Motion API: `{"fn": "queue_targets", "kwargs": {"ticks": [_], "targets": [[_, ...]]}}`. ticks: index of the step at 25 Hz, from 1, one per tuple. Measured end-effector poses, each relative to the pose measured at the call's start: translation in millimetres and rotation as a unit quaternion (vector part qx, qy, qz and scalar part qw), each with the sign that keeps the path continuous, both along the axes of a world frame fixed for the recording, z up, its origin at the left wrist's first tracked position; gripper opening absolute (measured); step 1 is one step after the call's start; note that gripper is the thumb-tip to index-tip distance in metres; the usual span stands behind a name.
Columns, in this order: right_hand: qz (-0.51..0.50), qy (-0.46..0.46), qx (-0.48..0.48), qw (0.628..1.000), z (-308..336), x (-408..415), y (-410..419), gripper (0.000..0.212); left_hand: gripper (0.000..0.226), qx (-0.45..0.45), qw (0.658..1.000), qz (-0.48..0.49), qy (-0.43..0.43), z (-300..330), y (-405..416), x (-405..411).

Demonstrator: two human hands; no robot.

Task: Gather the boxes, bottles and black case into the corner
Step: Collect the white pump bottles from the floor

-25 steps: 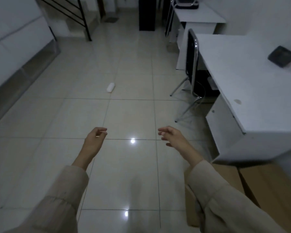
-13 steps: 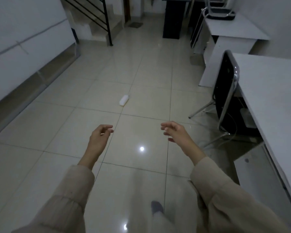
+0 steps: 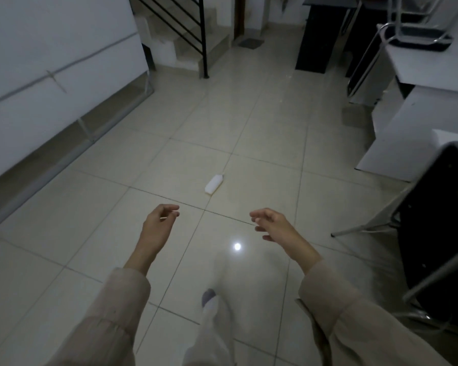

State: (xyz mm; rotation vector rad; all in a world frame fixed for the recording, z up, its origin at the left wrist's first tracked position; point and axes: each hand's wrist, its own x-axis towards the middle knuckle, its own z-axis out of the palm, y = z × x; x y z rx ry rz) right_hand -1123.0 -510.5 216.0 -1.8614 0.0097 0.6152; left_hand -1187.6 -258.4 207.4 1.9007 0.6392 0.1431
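While the head view looks down at the tiled floor (image 3: 262,133), a small white bottle (image 3: 213,183) lies on its side on the tiles, alone, ahead of both hands and well apart from them. The left hand (image 3: 158,225) holds nothing, its fingers loosely curled. The right hand (image 3: 273,225) is also free, fingers spread and relaxed. The bottle looks like light, stiff plastic, probably smooth and ready to roll, so I would take it around the middle of its body with one hand. No boxes or black case can be recognised here.
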Motion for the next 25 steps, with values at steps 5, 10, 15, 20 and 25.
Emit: {"fn": "queue_targets", "kwargs": {"ticks": [5,10,15,20,25], "targets": [[-0.018,0.033,0.015,0.999,1,126,47,0.017,0.018,0.022,0.999,-0.005,0.024,7,43,122],[-0.032,0.051,0.033,0.998,-7,228,78,0.019,0.018,0.030,0.998,-0.018,0.047,6,70,228],[-0.056,0.080,0.022,0.995,-42,326,97,0.020,0.015,0.018,0.998,-0.017,0.054,-11,84,322],[-0.025,0.120,0.000,0.992,-95,435,129,0.017,0.015,-0.005,0.997,0.032,0.066,-58,105,411],[-0.006,0.195,-0.050,0.979,-205,517,173,0.020,0.018,-0.042,0.992,0.076,0.094,-157,123,485]]}}
